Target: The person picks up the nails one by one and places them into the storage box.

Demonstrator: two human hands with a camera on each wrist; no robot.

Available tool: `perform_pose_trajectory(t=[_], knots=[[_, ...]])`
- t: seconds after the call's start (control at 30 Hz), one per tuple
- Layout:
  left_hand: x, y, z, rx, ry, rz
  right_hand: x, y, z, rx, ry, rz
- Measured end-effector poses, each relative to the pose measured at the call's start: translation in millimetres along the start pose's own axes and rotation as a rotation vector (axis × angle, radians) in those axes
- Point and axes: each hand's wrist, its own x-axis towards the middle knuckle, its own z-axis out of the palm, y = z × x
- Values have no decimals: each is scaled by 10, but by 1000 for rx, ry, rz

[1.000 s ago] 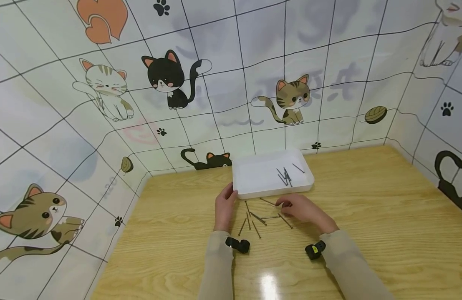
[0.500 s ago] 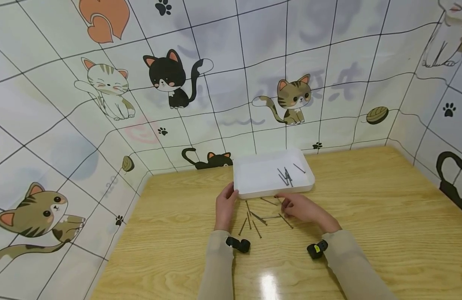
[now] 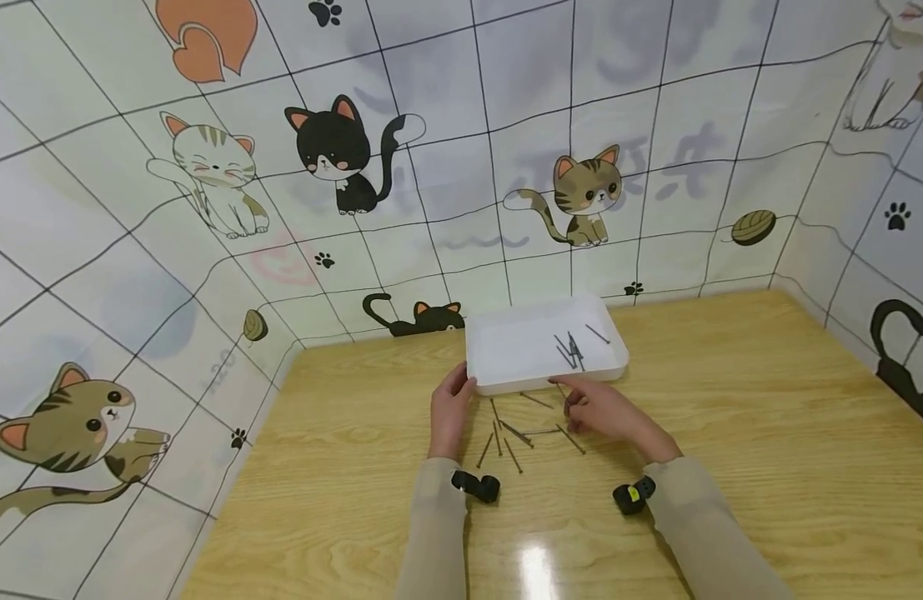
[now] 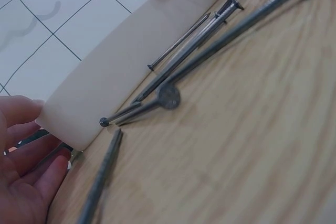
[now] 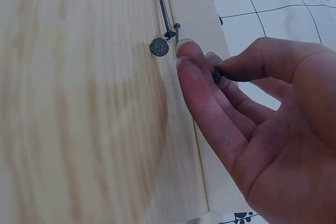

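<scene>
At its left front corner, the white tray point(image 3: 506, 342) is held by my left hand point(image 3: 450, 412), the thumb at the rim and the other fingers around the side. Just in front of the tray my right hand point(image 3: 607, 410) pinches a nail; its dark head point(image 5: 216, 77) shows between thumb and fingers in the right wrist view, the rest mostly hidden. Several loose nails point(image 3: 512, 457) lie on the table before the tray, some crossing. In the left wrist view, nails point(image 4: 231, 32) lie along the tray's outer wall. Inside the tray, several nails point(image 3: 569, 354) are gathered toward the right.
The wooden table point(image 3: 341, 500) runs back to a wall covering point(image 3: 461, 208) printed with cartoon cats and a grid. A wrist camera point(image 3: 476, 487) is strapped to the left wrist, another camera point(image 3: 632, 497) to the right.
My right hand has raised a nail from near the tray's front and shifted slightly toward the tray wall. The left hand stays at the corner.
</scene>
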Motion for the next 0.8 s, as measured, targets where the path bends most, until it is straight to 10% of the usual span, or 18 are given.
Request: perform_pose_trajectory(t=[0.8], knots=[[26,-12,-3,2,-13,17,30,12,-105,96,58,12]])
